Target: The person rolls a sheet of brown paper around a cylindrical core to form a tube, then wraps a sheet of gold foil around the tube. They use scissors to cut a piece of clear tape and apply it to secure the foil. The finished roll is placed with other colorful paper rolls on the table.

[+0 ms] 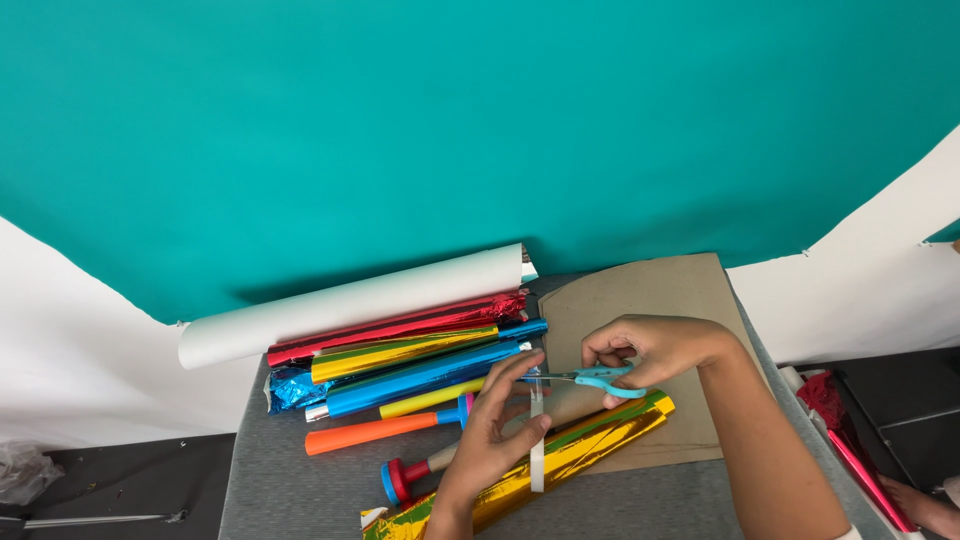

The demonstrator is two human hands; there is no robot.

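Backdrop: teal sheet (450, 130) behind a grey table (290, 490).
Right hand (655, 350): fingers in the blue scissors (600, 379), blades pointing left.
Left hand (495, 435): pinching a white strip (537, 440), long axis upright.
Beneath: gold foil roll (560, 460), lying diagonally.
Left: stacked coloured rolls (410, 365).

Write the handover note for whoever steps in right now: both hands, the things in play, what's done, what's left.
Right hand: grips the blue-handled scissors, blades pointing left.
Left hand: pinches a narrow white strip, held upright at the blades.
Beneath: a gold foil roll on brown paper, on the grey table. More foil rolls and a white paper roll lie to the left.
Done: strip lined up at the scissors.
Left: strip shows no cut through yet.
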